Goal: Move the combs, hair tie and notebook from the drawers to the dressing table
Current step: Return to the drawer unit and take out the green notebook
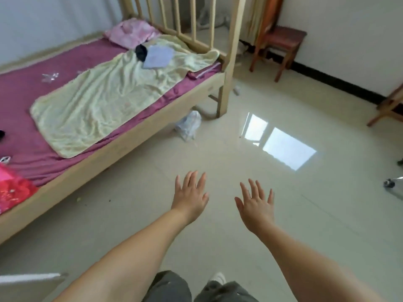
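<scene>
Glossy pale floor tiles (pixel 250 214) fill the room and mirror a bright window patch beyond the right fingertips. Far left of the fingers stands a light wooden bed (pixel 122 147) with a slatted end; its purple sheet (pixel 32 99) is partly covered by a wrinkled pale-yellow towel (pixel 98 105). On the towel lie a black lump and a flat lilac square, both too blurred to identify. A pink pillow (pixel 130 32) rests at the bed's far end. A crumpled clear bag (pixel 188 125) lies on the floor under the bed edge, beyond the left fingers. Left hand (pixel 190 198) and right hand (pixel 256 205) extend palm-down over the floor, fingers spread wide, holding nothing, well apart. A red-seated wooden chair (pixel 280 43) stands against the wall, far beyond the right fingers. Combs, hair tie, notebook, drawers and dressing table cannot be made out. Items at the right edge are cut off.
</scene>
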`<state>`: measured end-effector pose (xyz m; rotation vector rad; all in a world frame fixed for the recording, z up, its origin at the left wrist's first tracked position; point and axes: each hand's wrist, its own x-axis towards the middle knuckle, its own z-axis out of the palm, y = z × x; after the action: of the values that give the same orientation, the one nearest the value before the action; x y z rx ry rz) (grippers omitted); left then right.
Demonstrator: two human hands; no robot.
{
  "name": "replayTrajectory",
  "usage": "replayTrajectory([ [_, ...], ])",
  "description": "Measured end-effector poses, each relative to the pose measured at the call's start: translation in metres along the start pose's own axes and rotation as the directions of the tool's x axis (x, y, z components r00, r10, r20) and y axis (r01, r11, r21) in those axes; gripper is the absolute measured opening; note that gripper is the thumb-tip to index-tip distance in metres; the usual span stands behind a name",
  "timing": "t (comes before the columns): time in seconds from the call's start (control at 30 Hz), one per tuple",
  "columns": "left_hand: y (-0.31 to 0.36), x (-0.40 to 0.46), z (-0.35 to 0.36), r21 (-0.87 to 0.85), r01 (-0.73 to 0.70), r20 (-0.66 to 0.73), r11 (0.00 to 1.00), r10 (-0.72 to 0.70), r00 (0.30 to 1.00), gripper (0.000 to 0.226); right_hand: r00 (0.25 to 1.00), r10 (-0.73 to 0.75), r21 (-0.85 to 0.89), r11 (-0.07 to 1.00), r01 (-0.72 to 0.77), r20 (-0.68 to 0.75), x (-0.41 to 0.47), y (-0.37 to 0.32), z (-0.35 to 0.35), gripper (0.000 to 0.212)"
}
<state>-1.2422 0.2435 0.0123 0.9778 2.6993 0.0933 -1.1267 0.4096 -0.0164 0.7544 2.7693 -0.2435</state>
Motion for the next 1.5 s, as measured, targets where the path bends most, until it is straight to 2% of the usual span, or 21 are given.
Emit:
replayTrajectory([
  [0.1, 0.048, 0.058, 0.000, -0.029, -0.012, 0.049, 1.000, 0.014, 0.999, 0.060, 0.993, 0.110, 0.085, 0.991, -0.107, -0.041, 0.024, 0.058, -0.016, 0.060],
  [0.23, 0.123, 0.152, 0.001, -0.011, -0.140, 0.069, 0.990, 0.141, 0.988, 0.060, 0.949, 0.301, 0.156, 0.946, -0.285, -0.090, 0.064, 0.152, -0.033, 0.058],
  [0.37, 0.220, 0.262, -0.007, -0.022, -0.290, 0.027, 0.957, 0.291, 0.956, 0.059, 0.875, 0.469, 0.167, 0.879, -0.448, -0.121, 0.115, 0.264, -0.067, 0.055],
  [0.43, 0.288, 0.329, -0.015, -0.018, -0.383, 0.042, 0.924, 0.383, 0.923, 0.058, 0.799, 0.588, 0.198, 0.804, -0.560, -0.128, 0.145, 0.332, -0.089, 0.054],
  [0.5, 0.312, 0.350, -0.026, -0.005, -0.429, 0.032, 0.903, 0.429, 0.903, 0.059, 0.784, 0.607, 0.182, 0.792, -0.583, -0.132, 0.151, 0.354, -0.102, 0.054],
  [0.7, 0.490, 0.491, -0.073, -0.010, -0.614, 0.015, 0.789, 0.614, 0.789, 0.058, 0.653, 0.736, 0.287, 0.673, -0.681, -0.178, 0.215, 0.501, -0.175, 0.055],
  [0.87, 0.617, 0.576, -0.069, -0.006, -0.702, 0.016, 0.712, 0.702, 0.712, 0.057, 0.567, 0.806, 0.319, 0.589, -0.743, -0.167, 0.269, 0.622, -0.194, 0.055],
  [0.97, 0.698, 0.636, -0.065, -0.006, -0.700, 0.023, 0.714, 0.700, 0.714, 0.057, 0.555, 0.817, 0.318, 0.574, -0.755, -0.157, 0.309, 0.708, -0.212, 0.055],
  [1.13, 0.830, 0.729, -0.070, 0.008, -0.668, 0.011, 0.744, 0.668, 0.744, 0.058, 0.589, 0.791, 0.279, 0.610, -0.741, -0.166, 0.367, 0.858, -0.257, 0.054],
  [1.27, 0.908, 0.793, -0.074, 0.032, -0.725, 0.017, 0.688, 0.725, 0.689, 0.058, 0.592, 0.791, 0.269, 0.610, -0.745, -0.154, 0.422, 0.964, -0.289, 0.054],
  [1.4, 0.989, 0.884, -0.074, 0.010, -0.698, 0.007, 0.716, 0.698, 0.716, 0.058, 0.628, 0.755, 0.272, 0.655, -0.705, -0.189, 0.507, 1.056, -0.316, 0.054],
  [1.5, 1.057, 0.960, -0.080, 0.018, -0.725, -0.011, 0.689, 0.725, 0.689, 0.058, 0.613, 0.764, 0.290, 0.644, -0.708, -0.199, 0.572, 1.123, -0.338, 0.054],
])
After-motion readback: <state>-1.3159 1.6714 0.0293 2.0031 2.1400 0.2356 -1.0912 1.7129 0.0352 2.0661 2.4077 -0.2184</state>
